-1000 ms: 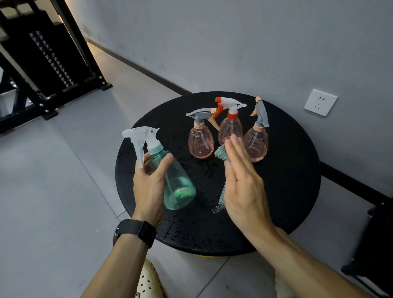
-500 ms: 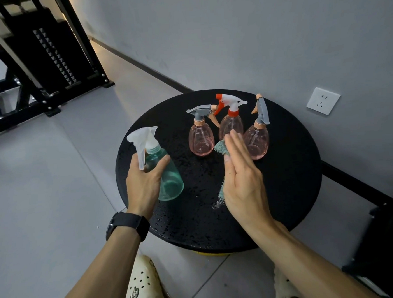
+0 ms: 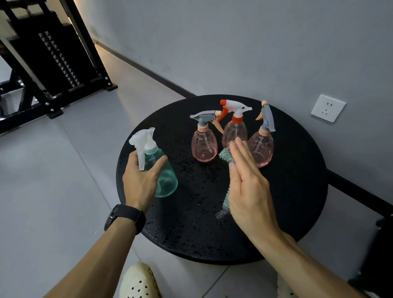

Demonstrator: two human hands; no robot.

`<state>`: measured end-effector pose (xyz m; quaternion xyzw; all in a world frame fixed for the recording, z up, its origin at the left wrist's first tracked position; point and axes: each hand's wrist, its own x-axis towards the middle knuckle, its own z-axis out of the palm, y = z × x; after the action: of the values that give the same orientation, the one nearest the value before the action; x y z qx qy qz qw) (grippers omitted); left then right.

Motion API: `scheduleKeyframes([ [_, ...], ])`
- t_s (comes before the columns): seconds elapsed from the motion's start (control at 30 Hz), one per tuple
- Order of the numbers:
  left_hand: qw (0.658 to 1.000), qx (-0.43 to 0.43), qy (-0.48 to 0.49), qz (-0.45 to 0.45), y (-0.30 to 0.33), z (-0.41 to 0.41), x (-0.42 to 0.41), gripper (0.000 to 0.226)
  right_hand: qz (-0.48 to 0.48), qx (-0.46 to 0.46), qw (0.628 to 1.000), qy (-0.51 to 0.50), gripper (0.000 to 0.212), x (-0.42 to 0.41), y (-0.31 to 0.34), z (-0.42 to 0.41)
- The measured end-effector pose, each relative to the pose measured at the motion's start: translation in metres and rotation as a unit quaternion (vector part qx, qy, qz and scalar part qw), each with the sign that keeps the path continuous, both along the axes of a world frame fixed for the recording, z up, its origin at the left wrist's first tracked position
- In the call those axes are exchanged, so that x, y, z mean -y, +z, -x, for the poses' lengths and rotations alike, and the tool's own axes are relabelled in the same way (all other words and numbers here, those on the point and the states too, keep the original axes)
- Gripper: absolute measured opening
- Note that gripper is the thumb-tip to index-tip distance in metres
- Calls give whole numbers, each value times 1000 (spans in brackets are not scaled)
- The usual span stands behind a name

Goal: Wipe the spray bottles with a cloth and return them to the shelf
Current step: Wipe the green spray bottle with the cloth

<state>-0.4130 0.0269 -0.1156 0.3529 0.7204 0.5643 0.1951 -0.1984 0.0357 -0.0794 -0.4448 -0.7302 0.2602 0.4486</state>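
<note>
Green bottle — left hand grips | cloth — right hand

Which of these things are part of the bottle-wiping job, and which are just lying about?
Job:
green plastic spray bottle, in left hand
three pink plastic spray bottles
teal cloth, in right hand

Lying about:
white wall socket
black metal rack

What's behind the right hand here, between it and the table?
A teal cloth lies against the palm side of the right hand; its edges show past the fingertips and lower down by the palm. The hand covers the cloth's middle, so how it is held cannot be seen.
</note>
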Motion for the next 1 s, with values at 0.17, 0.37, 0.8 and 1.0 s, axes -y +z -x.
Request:
scheduleKeyframes([
  [0.17, 1000, -7, 16, 7, -9, 21, -13, 39, 9, 4, 1000, -3, 44, -4, -1, -1],
  [0.37, 1000, -14, 27, 0, -15, 38, -25, 43, 8, 4, 1000, -9, 43, -8, -2, 4],
  [0.8, 999, -21, 33, -2, -35, 46, -27, 49, 0, 14, 1000, -10, 43, -12, -6, 9],
  [1.0, 999, -32, 34, 2, -41, 45, -24, 48, 4, 22, 1000, -10, 43, -14, -9, 9],
])
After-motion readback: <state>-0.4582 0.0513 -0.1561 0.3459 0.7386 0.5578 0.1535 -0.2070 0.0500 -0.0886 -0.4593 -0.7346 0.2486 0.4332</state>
